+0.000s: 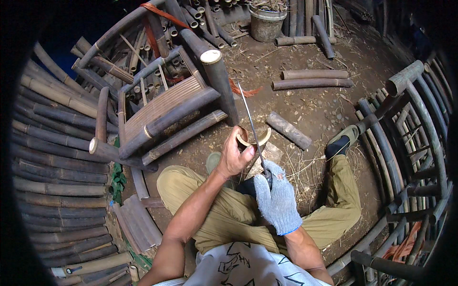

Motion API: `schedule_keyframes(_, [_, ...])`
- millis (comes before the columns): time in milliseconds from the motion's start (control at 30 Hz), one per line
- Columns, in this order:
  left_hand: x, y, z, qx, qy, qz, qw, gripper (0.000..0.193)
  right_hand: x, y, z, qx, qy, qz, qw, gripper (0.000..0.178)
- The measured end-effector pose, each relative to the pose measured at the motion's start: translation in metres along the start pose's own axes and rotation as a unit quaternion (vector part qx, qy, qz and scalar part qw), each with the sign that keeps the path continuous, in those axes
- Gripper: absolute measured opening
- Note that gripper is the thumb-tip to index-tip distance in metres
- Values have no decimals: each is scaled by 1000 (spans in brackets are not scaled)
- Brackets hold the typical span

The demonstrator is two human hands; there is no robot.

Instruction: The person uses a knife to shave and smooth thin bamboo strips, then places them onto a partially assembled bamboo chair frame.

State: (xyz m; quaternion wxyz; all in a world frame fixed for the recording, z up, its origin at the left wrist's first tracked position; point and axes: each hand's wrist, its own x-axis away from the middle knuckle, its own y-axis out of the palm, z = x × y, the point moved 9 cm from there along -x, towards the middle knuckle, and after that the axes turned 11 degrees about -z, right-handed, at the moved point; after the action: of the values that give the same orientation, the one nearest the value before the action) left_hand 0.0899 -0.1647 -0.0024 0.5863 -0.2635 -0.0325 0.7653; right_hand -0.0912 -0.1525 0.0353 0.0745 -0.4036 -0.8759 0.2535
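My bare left hand is closed around a split half-round piece of bamboo, its pale cut edge curving upward. In a grey knit glove, my right hand grips the handle of a knife. The long narrow blade points away from me and crosses the bamboo's curved edge; whether it touches is hard to see. Just beyond the glove, a pale wooden block sits on the ground between my legs, partly covered by my hands.
A dark bamboo chair stands at left, near a stack of bamboo poles. A short bamboo length lies ahead. Farther off are two bamboo pieces and a bucket. Another bamboo frame stands at right. Shavings litter the dirt floor.
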Motion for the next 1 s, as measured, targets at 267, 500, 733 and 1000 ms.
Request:
schedule_keyframes(267, [0,1,-5,12,-7,-3,1000,58,-3,-1,-3,-4,7,-16,1000,38])
schedule_keyframes(500, [-2,1,-5,5,-13,-16,1000,59,-4,-4,-11,8,8,-6,1000,32])
schedule_keyframes(733, [-16,-59,78,-272,62,133,951,78,-22,-6,-12,23,46,-35,998,29])
schedule_keyframes(1000, [-97,30,192,-438,333,-69,832,64,-34,-6,-12,27,54,-30,998,36])
